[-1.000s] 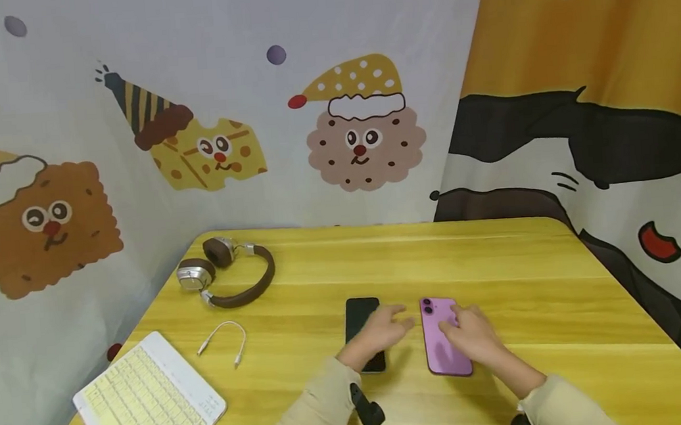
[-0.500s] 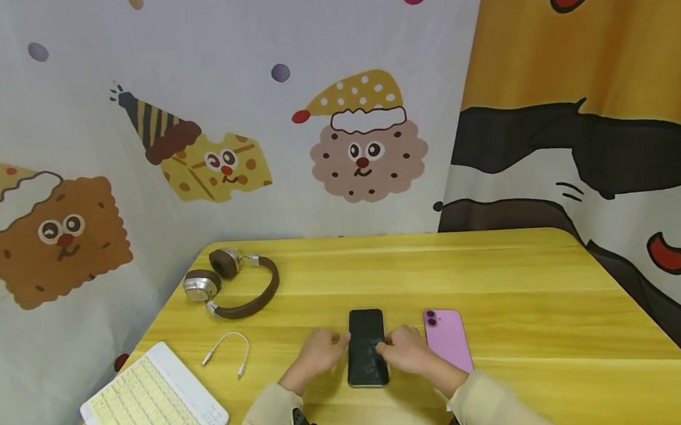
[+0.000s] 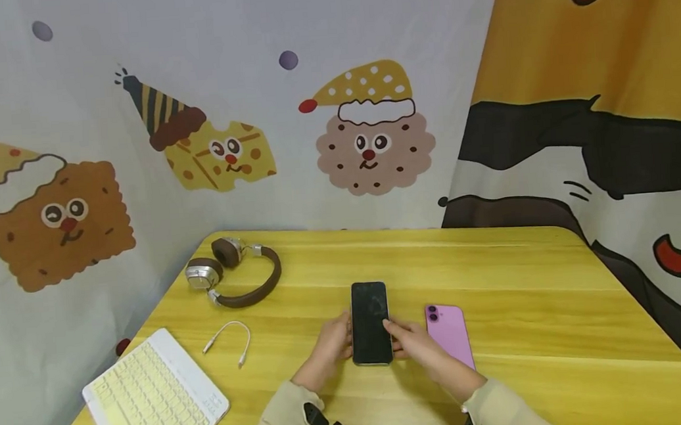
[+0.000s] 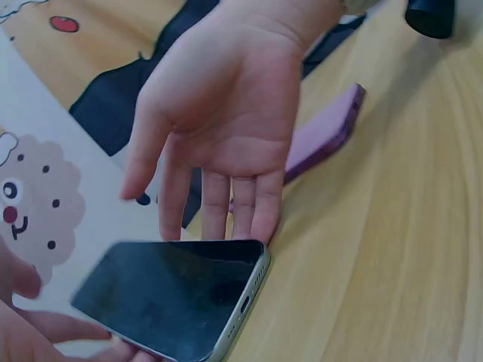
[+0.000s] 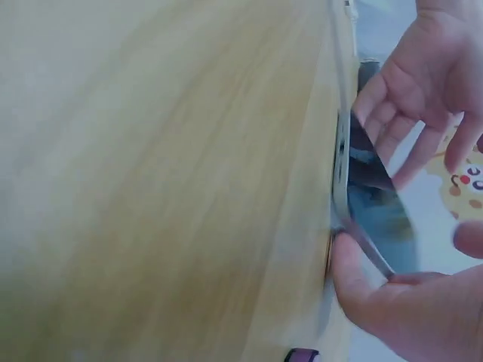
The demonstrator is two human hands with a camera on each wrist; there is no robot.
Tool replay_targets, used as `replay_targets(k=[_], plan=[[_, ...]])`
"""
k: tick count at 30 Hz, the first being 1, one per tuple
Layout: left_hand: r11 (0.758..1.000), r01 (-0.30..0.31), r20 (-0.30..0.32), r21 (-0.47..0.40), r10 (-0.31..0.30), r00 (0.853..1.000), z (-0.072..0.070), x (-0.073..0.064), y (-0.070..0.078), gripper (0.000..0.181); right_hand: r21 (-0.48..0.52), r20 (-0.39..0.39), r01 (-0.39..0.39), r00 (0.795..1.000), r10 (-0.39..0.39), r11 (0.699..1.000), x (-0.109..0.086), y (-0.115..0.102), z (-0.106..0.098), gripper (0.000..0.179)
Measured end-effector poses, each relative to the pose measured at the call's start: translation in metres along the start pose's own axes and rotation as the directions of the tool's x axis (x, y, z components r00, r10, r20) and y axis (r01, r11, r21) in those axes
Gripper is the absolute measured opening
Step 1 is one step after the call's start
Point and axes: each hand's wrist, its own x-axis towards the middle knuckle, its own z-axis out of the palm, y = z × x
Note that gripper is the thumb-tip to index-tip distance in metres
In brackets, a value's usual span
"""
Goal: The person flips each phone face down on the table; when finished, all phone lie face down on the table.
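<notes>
A black-screened phone (image 3: 370, 329) is between my two hands, screen up. In the left wrist view the screen (image 4: 181, 294) tilts and its light metal edge shows a charging port. My left hand (image 3: 326, 345) supports the phone's left side with fingers at and under that edge. My right hand (image 3: 418, 345) supports the opposite side; its straight fingers (image 4: 215, 204) pass behind the edge, hiding their tips, and its thumb stands off the screen. Beside my right forearm a pink phone (image 3: 448, 333) lies back up, its lower part partly hidden.
Brown headphones (image 3: 251, 291) lie at the table's back left. A short white cable (image 3: 247, 341) and a white keyboard (image 3: 152, 397) with yellowish keys are on the left. Printed cloth (image 3: 233, 35) hangs behind the wooden table (image 3: 517, 272).
My right hand has left the pink phone for the black phone's right side; my left hand has shifted to its left side. The black phone has moved up in view, now on the fingers.
</notes>
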Motion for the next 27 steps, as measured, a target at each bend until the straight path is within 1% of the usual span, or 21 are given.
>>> replay_targets(k=[1,2,4,6,9,11,12,13,16,18,23,25,27], plan=[[0.999,0.002,0.031,-0.045,0.000,1.000,0.000,0.000,0.001,0.053,0.043,-0.005,-0.005,1.000,0.005,0.999,-0.001,0.000,-0.001,0.062],[0.998,-0.002,0.057,-0.070,0.006,0.998,-0.001,0.000,0.001,0.056,0.068,-0.008,0.000,1.000,0.001,0.998,-0.002,0.000,-0.002,0.063],[0.995,-0.010,0.111,-0.098,0.021,0.994,-0.002,0.000,0.001,0.063,0.115,-0.015,-0.002,1.000,0.004,0.993,-0.004,-0.001,-0.005,0.066],[0.993,-0.011,0.151,-0.120,0.029,0.988,-0.003,0.003,0.000,0.068,0.152,-0.012,0.001,1.000,0.001,0.988,-0.006,-0.002,-0.008,0.068],[0.986,-0.020,0.233,-0.168,0.060,0.971,-0.005,0.006,-0.002,0.070,0.189,-0.008,0.001,1.000,0.001,0.982,-0.008,-0.004,-0.015,0.071],[0.983,-0.035,0.281,-0.181,0.085,0.956,-0.006,0.008,-0.002,0.068,0.204,-0.007,-0.001,1.000,0.003,0.979,-0.009,-0.004,-0.019,0.074],[0.982,-0.049,0.307,-0.183,0.104,0.946,-0.006,0.008,-0.002,0.067,0.208,-0.006,-0.003,1.000,0.004,0.978,-0.009,-0.004,-0.022,0.074],[0.982,-0.053,0.325,-0.183,0.111,0.939,-0.005,0.009,-0.002,0.067,0.219,-0.003,-0.009,1.000,0.009,0.976,-0.009,-0.003,-0.024,0.076],[0.983,-0.060,0.357,-0.172,0.119,0.926,-0.002,0.010,-0.002,0.066,0.240,-0.002,-0.035,0.999,0.037,0.970,-0.009,-0.001,-0.029,0.075],[0.984,-0.057,0.369,-0.170,0.117,0.922,0.001,0.012,-0.003,0.068,0.251,-0.001,-0.055,0.998,0.057,0.966,-0.007,0.001,-0.031,0.073],[0.985,-0.044,0.382,-0.168,0.106,0.918,0.006,0.011,-0.004,0.072,0.277,0.010,-0.054,0.999,0.054,0.959,-0.006,0.007,-0.039,0.073],[0.985,-0.044,0.396,-0.167,0.108,0.912,0.007,0.011,-0.004,0.073,0.289,0.019,-0.041,0.999,0.037,0.957,-0.004,0.010,-0.043,0.074],[0.985,-0.045,0.417,-0.170,0.113,0.902,0.008,0.012,-0.003,0.073,0.309,0.036,-0.049,0.999,0.040,0.950,-0.003,0.012,-0.049,0.074]])
